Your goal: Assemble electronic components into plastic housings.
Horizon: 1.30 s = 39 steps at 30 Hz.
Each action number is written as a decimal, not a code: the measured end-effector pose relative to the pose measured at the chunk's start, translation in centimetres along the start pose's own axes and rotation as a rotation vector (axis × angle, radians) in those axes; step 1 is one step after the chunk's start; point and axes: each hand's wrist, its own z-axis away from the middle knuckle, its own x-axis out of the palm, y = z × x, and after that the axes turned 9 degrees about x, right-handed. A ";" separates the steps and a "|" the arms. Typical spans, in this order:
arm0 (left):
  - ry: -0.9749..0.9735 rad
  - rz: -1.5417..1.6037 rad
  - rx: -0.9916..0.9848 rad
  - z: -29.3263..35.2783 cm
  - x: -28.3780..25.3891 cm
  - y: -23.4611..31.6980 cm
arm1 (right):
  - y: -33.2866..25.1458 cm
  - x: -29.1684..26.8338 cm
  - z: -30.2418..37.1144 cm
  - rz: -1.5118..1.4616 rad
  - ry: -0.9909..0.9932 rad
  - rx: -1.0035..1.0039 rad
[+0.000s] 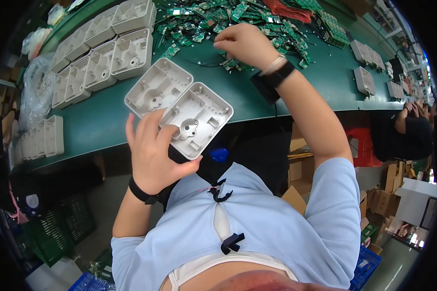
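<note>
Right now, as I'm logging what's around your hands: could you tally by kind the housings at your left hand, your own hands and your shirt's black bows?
Pale housings at the left hand: 2
Own hands, left and right hand: 2
Black bows: 2
Total: 6

A green workbench (320,92) stands over a grey floor (388,258), beside what seems a red plastic stool (366,149).
</note>
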 end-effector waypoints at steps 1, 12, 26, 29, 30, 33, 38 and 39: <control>0.002 -0.001 -0.014 0.0 0.3 -0.2 | 0.6 -0.9 0.9 -0.217 0.011 -0.031; -0.018 0.013 -0.055 -0.1 1.4 -0.3 | 3.5 -2.9 12.2 -1.502 0.413 0.348; -0.035 -0.013 0.095 -3.7 0.9 1.8 | 3.8 -2.0 15.7 -2.399 -0.215 0.513; -0.044 0.056 0.084 -4.3 1.5 1.7 | 5.2 -2.2 15.1 -2.573 -0.265 0.286; -0.048 0.090 0.076 -4.3 1.6 1.9 | 5.5 -2.2 14.5 -2.368 -0.256 0.330; -0.027 0.142 0.059 -4.1 1.7 2.1 | 5.3 -2.4 13.0 -1.956 -0.247 0.399; 0.028 0.285 -0.010 -4.5 1.3 2.5 | 5.4 -3.4 11.8 -1.989 -0.059 0.131; 0.027 0.283 -0.016 -4.5 1.4 2.5 | 6.0 -3.3 11.5 -1.947 -0.103 0.085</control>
